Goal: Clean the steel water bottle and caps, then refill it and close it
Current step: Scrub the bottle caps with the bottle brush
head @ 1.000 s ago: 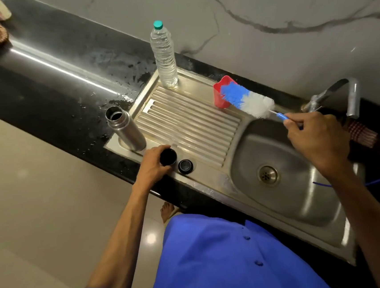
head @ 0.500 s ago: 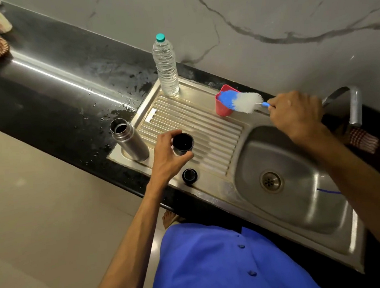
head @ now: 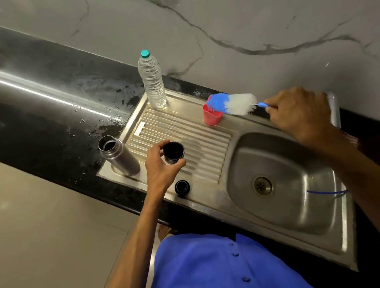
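I judged the job barely begun: nothing refilled, nothing closed, and the cleaning itself only getting under way. The sink (head: 286, 239) bowl lay dry-looking to my right, its ribbed drainboard carrying everything else. The steel water bottle (head: 119, 156) stood uncapped and upright at the drainboard's left corner, untouched, so its scrubbing was still ahead of me. A sealed plastic water bottle (head: 152, 80) waited at the back edge, presumably for the refill. My right hand (head: 297, 112) gripped the handle of the bottle brush (head: 231, 103), its bristle end dipping into the red cup (head: 212, 118). My left hand (head: 161, 167) curled round the larger cap (head: 173, 152), held mouth-up above the ribs. The smaller cap (head: 182, 187) sat near the front rim, waiting. Nothing blocked my way between brush and cap.
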Demonstrator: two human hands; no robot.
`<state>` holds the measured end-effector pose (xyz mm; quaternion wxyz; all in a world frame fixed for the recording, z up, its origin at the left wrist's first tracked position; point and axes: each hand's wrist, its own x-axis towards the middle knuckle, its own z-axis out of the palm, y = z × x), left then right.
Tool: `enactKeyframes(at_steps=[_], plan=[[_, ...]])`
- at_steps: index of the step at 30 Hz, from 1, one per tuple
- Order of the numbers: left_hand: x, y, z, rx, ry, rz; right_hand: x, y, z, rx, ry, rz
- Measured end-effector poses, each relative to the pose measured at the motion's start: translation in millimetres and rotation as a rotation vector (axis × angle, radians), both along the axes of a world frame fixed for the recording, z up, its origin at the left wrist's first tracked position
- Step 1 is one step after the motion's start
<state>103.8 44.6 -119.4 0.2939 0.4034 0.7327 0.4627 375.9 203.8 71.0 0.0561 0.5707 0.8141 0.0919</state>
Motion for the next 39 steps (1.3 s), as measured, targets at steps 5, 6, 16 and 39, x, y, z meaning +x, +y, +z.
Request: enactKeyframes(at_steps=[5,6,16,39], plan=[[21,19,7,-0.002,-0.045,-0.036,53,-22,17,-0.131,0.309,-0.071],[27,24,9,-0.002,-0.030,-0.055,66,-26,23,-0.175,0.365,-0.098],[89,90,52,0.067,-0.122,-0.392,176,-69,53,-0.513,0.766,-0.138],[120,97,97,0.086,-0.255,-0.429,190,-86,-34,-0.446,0.866,-0.101]])
